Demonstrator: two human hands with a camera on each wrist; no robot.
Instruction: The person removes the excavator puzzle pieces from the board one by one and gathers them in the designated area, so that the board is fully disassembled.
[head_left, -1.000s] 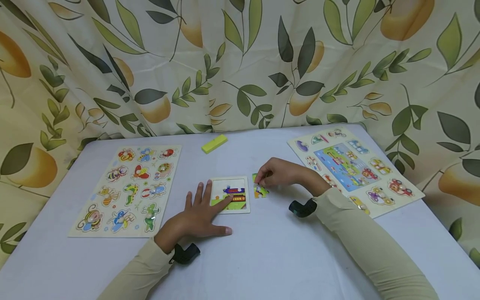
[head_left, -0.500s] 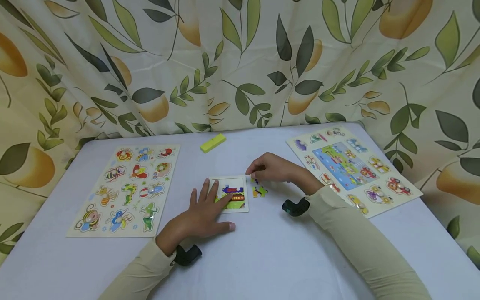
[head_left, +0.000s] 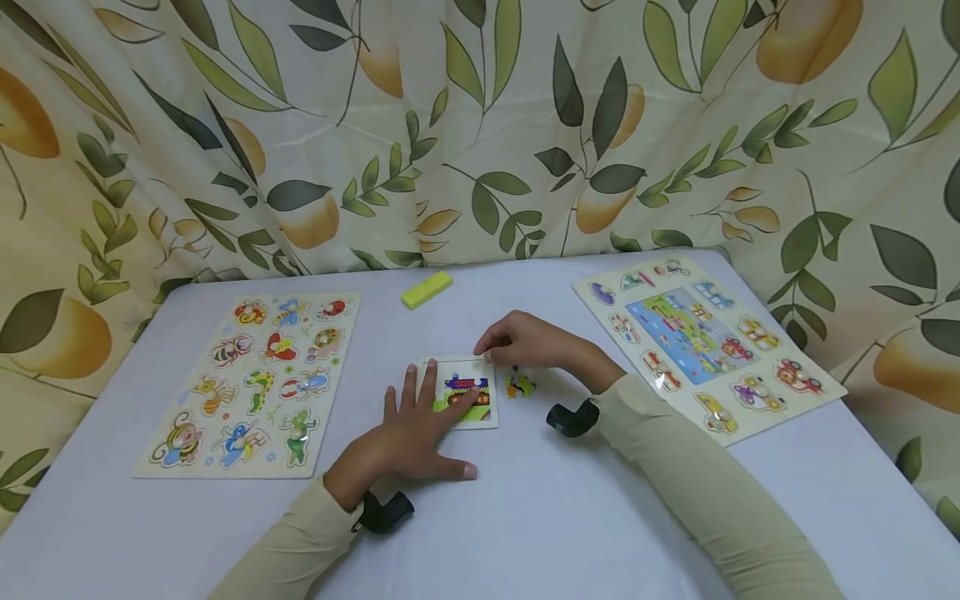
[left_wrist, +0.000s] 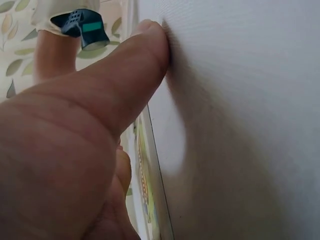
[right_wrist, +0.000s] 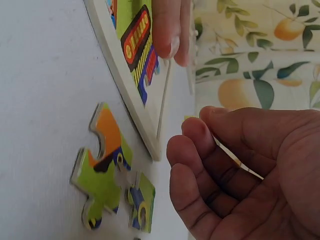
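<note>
My left hand (head_left: 408, 433) lies spread over the left part of a small framed jigsaw (head_left: 487, 417), which shows a train picture with a white bare part at its top. In the left wrist view the thumb (left_wrist: 125, 70) reaches over the table beside the frame. At the frame's upper right corner, the thumb and index finger of my right hand (head_left: 525, 337) pinch a puzzle piece, mostly hidden by the fingers. Just right of the frame, loose green pieces lie on the table, among them one with an orange patch (right_wrist: 102, 172) and a smaller one (right_wrist: 142, 202).
On the left lies an insect puzzle board (head_left: 225, 429). A vehicle puzzle board (head_left: 712, 417) lies angled on the right. Towards the back is a yellow-green block (head_left: 427, 290). A leaf-patterned curtain (head_left: 465, 150) hangs behind the white table.
My right hand has moved left from the loose pieces to the frame's upper right corner. The left hand stays on the frame, shifting only slightly.
</note>
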